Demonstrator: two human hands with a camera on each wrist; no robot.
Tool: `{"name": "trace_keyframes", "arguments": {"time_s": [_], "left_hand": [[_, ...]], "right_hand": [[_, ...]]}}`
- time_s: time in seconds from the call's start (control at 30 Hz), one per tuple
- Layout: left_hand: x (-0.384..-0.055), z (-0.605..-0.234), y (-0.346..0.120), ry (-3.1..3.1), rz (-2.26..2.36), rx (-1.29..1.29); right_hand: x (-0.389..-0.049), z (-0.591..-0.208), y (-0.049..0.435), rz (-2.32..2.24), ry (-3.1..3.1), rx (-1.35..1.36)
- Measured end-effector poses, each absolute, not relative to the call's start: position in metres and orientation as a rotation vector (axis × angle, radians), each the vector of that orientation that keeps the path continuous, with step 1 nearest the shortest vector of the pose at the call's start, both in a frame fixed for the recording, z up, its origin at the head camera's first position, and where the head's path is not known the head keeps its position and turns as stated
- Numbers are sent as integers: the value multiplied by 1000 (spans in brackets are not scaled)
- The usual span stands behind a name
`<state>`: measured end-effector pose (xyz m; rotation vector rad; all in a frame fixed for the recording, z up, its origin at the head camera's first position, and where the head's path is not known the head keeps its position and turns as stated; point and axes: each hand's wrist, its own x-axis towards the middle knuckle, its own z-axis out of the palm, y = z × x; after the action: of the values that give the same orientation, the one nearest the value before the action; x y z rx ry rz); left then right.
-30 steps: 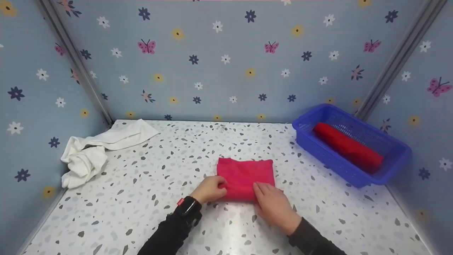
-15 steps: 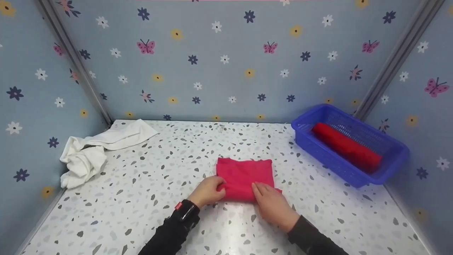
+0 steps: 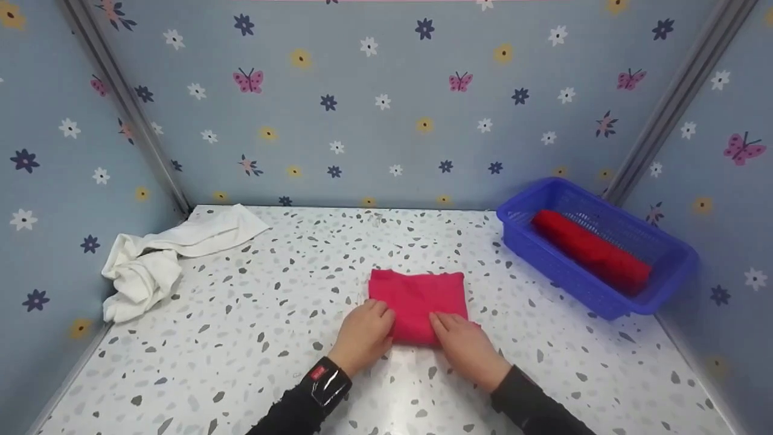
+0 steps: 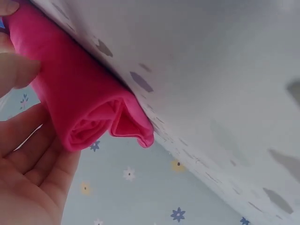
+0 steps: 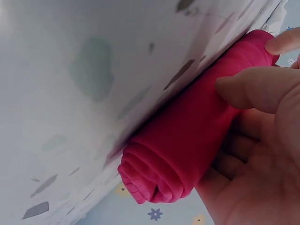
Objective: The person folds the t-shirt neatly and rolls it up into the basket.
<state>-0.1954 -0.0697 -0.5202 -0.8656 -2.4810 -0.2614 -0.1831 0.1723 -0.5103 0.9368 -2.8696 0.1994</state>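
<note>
A pink cloth (image 3: 426, 296) lies on the speckled table in front of me, its near edge rolled up and its far part flat. My left hand (image 3: 364, 335) holds the left end of the roll, thumb on the near side and fingers over the top. In the left wrist view the spiral end of the pink roll (image 4: 70, 84) shows beside the palm. My right hand (image 3: 471, 350) grips the right part of the roll; in the right wrist view its thumb (image 5: 248, 89) presses the cloth and the other fingers go behind it, partly hidden.
A blue plastic basket (image 3: 549, 266) stands at the right by the wall, with a rolled red cloth (image 3: 592, 251) inside. A crumpled white cloth (image 3: 151, 272) lies at the left wall. Flower-patterned panels (image 3: 362, 103) enclose the table (image 3: 290, 338) on three sides.
My left hand has shifted and turned, its fingers going from a curled pinch at the left edge to lying over the roll. The right hand and the cloth stay nearly in place.
</note>
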Motion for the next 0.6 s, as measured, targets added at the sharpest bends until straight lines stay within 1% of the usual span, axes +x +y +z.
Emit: {"name": "trace_keyframes", "arguments": {"time_s": [0.33, 0.6], "left_hand": [[-193, -520, -64, -2491, -70, -831], [-193, -518, -61, -2606, -122, -784]], "right_hand": [[-185, -508, 170, 224, -2923, 908], [-190, -510, 172, 233, -2917, 908]]}}
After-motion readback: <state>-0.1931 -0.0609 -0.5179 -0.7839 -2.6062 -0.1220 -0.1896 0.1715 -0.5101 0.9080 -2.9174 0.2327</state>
